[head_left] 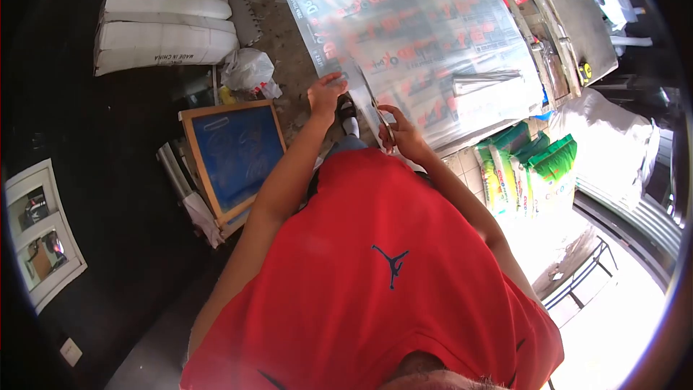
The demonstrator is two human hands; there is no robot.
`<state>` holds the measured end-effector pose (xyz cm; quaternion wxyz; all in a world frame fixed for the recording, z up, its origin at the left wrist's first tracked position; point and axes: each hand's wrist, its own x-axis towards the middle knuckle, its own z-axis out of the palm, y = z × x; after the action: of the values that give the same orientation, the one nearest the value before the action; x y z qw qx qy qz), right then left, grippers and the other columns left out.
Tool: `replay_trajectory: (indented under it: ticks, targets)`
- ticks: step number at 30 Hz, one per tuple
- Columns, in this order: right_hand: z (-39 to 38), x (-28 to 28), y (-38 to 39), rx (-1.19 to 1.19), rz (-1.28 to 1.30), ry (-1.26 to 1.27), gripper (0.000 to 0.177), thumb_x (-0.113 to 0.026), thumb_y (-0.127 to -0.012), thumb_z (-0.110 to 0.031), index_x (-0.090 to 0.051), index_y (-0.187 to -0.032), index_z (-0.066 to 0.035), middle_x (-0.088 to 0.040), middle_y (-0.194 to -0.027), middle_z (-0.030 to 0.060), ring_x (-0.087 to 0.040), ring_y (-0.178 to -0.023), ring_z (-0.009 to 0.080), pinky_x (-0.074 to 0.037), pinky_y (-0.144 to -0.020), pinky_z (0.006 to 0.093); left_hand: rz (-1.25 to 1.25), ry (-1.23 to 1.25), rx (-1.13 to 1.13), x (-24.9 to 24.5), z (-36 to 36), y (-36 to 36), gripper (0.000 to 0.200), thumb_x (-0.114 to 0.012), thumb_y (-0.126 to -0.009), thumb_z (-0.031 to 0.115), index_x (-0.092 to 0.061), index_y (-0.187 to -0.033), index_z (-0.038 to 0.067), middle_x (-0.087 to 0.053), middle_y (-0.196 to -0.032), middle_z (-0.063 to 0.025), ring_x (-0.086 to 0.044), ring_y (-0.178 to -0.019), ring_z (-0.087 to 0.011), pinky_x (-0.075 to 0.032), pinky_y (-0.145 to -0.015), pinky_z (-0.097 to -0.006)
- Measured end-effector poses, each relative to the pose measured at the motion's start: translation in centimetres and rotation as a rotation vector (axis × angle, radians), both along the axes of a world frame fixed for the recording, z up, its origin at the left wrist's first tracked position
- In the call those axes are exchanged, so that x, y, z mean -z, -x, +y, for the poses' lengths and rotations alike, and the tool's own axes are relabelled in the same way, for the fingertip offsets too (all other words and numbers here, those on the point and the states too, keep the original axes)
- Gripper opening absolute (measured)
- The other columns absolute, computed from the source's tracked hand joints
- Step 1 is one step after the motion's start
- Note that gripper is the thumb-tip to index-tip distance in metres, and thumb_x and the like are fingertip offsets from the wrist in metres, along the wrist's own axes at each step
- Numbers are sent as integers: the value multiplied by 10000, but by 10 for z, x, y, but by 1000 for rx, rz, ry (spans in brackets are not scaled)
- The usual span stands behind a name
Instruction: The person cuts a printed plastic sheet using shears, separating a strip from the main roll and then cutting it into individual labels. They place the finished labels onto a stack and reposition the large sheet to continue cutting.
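A large translucent plastic sheet (404, 22) printed with red and blue lettering lies spread out in front of me. My right hand (402, 136) is closed around the handles of a pair of scissors (385, 119), whose blades point away from me at the near part of the sheet. A slit runs ahead of the blades, with a narrow strip to its left. At that strip's left edge, my left hand (327, 94) grips the sheet between thumb and fingers. Part of the grip is hidden.
Silvery flat strips (487, 81) rest on the sheet. To the left are a blue framed board (240, 155), a plastic bag (249, 71) and long white cartons (166, 29). Green and white sacks (530, 173) stand at right, near a tape measure (585, 71).
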<state>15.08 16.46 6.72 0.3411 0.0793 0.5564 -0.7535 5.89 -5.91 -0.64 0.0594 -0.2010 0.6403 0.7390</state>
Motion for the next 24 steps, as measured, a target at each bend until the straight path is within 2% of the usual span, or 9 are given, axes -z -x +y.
replay_trajectory:
  ticks: [3, 9, 12, 16, 18, 21, 24]
  targets:
    - [-3, -4, 3, 29, -29, -13, 557, -535, -949, -106, -287, -1446, -63, -556, -727, 40, -545, -561, 136, -466, -525, 285, 2, -27, -48, 2, 0, 0, 286, -740, -780, -50, -691, -1062, -40, -682, -881, -62, -649, -751, -121, -553, -689, -243]
    - [-12, 11, 18, 60, -32, 42, 589, -553, -961, -179, -290, -1453, 11, -570, -717, 47, -545, -544, 141, -458, -538, 281, -1, -23, -30, 8, -1, 1, 289, -747, -771, -35, -702, -1056, -30, -687, -890, -65, -650, -739, -120, -547, -675, -244]
    - [-18, 24, 17, 129, -36, 80, 610, -565, -953, -168, -293, -1463, 27, -574, -712, 49, -551, -543, 140, -456, -543, 279, -30, -46, -43, 3, -2, 1, 290, -749, -773, -29, -702, -1059, -28, -691, -885, -65, -651, -724, -123, -545, -670, -242]
    - [-18, 26, 16, 112, -14, 79, 623, -577, -940, -153, -304, -1472, 24, -580, -724, 53, -556, -555, 136, -453, -534, 269, -43, -11, 16, -4, -6, 2, 300, -730, -814, -20, -660, -1105, -45, -687, -938, -85, -663, -761, -141, -564, -722, -251]
    - [-19, 25, 24, 93, 7, -17, 595, -580, -935, -142, -346, -1461, 12, -588, -742, 53, -559, -572, 130, -453, -519, 263, -60, -13, 18, -6, -9, 4, 307, -735, -811, -19, -660, -1107, -45, -684, -941, -85, -663, -776, -143, -566, -715, -254]
    - [-25, 25, 40, 168, -60, 68, 592, -594, -935, -155, -362, -1457, 0, -581, -735, 41, -555, -575, 122, -454, -500, 264, -56, -27, 28, -12, -9, 2, 316, -739, -809, -19, -658, -1113, -46, -680, -944, -82, -661, -791, -142, -565, -713, -251]
    - [-29, 33, 54, 145, -36, 79, 599, -601, -938, -169, -358, -1460, -4, -571, -728, 35, -544, -568, 122, -456, -492, 270, -74, 7, 9, -18, -7, 1, 317, -741, -807, -21, -658, -1113, -40, -677, -946, -78, -654, -786, -136, -557, -716, -245]
